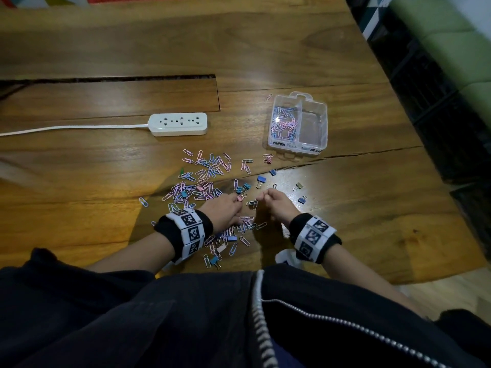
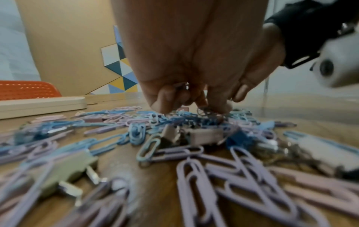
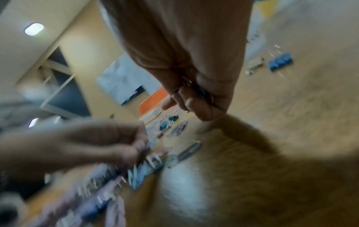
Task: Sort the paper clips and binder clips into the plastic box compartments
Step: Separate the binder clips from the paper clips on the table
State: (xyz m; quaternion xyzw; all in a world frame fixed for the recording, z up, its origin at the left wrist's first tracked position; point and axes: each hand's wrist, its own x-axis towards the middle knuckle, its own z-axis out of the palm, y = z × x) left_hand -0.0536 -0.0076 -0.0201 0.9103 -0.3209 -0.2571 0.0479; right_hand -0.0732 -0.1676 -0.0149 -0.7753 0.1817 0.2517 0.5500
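A loose pile of pink, lilac and blue paper clips [image 1: 204, 171] lies mid-table, with small binder clips [image 1: 261, 179] scattered among and right of it. The clear two-compartment plastic box [image 1: 322, 123] stands at the far right; its left compartment holds paper clips [image 1: 284, 123], and its right compartment [image 1: 312, 128] looks bare. My left hand [image 1: 233, 200] reaches into the pile with curled fingers [image 2: 165, 101]; a silver wire handle [image 2: 182, 86] shows inside its palm. My right hand [image 1: 265, 196] is curled just right of it, gripping dark blue binder clips [image 3: 202, 92].
A white power strip [image 1: 178, 124] with its cable [image 1: 74, 128] lies left of the box. A long slot [image 1: 119, 78] cuts the tabletop behind it, and a crack [image 1: 345, 155] runs below the box. The table's edge falls away on the right. More clips [image 1: 223, 248] lie near my wrists.
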